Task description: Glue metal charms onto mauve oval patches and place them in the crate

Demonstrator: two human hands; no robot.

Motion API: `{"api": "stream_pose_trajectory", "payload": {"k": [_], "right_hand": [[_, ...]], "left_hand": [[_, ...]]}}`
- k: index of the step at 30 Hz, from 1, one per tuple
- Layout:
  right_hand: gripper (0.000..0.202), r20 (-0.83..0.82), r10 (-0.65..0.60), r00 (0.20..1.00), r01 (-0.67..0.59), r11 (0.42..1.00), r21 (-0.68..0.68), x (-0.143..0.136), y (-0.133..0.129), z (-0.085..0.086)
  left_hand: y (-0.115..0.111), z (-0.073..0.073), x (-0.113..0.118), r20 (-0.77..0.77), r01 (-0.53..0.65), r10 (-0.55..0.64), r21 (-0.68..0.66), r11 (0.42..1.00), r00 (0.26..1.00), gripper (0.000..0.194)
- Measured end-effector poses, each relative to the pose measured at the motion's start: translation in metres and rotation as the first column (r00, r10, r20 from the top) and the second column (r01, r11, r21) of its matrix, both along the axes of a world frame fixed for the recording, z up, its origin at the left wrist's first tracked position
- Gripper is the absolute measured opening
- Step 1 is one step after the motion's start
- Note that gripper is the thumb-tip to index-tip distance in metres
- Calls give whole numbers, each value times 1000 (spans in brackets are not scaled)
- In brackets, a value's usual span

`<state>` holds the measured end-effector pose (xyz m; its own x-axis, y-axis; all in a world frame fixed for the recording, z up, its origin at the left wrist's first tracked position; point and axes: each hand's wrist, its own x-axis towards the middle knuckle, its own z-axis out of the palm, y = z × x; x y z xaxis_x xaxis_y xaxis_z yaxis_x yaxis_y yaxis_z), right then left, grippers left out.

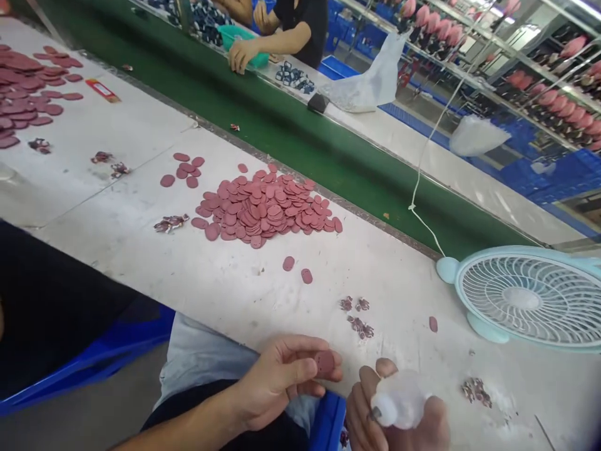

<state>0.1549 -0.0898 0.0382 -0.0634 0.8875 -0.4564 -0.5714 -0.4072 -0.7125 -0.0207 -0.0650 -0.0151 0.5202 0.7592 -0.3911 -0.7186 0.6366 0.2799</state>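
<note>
Left hand (pixel 282 376) pinches a pink disc (pixel 324 362), right hand (pixel 399 413), at three o'clock, clasps a squeeze bottle (pixel 399 399); oversqueezing could flood it.

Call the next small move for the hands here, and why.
Probably bring the squeeze bottle's nozzle to the pink oval pad. The left hand pinches one pad face-up at the fingertips; the right hand grips the translucent bottle just beside it, apart from the pad.
</note>
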Motion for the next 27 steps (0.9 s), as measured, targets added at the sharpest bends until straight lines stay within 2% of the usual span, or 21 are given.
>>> {"api": "stream_pose_trajectory", "payload": {"k": [3, 7, 10, 14, 17, 22, 27], "right_hand": [[57, 22, -5, 1000, 6, 999, -34, -8, 3, 6], [51, 91, 19, 996, -24, 998, 54, -15, 5, 9], [51, 207, -62, 976, 44, 995, 94, -23, 6, 6], [39, 404, -278, 872, 149, 935, 322, -36, 5, 0], [29, 493, -376, 785, 139, 882, 451, -42, 4, 1], [22, 608, -404, 684, 52, 858, 511, -44, 4, -3], [21, 575, -564, 592, 166, 784, 598, -50, 7, -16]], "left_hand": [[-3, 0, -2, 31, -14, 15, -2, 1000, 999, 31], [-6, 0, -4, 51, -24, 23, 8, 1000, 998, 33], [-7, 1, -4, 44, -8, 6, 36, 999, 999, 34], [-8, 0, -5, 13, 10, -11, 64, 998, 1000, 33], [-8, 0, -4, 11, 5, -6, 66, 998, 1000, 34], [-6, 2, -3, 18, -16, 15, 68, 998, 1000, 32], [-4, 4, -3, 29, -22, 19, 83, 996, 999, 30]]}}
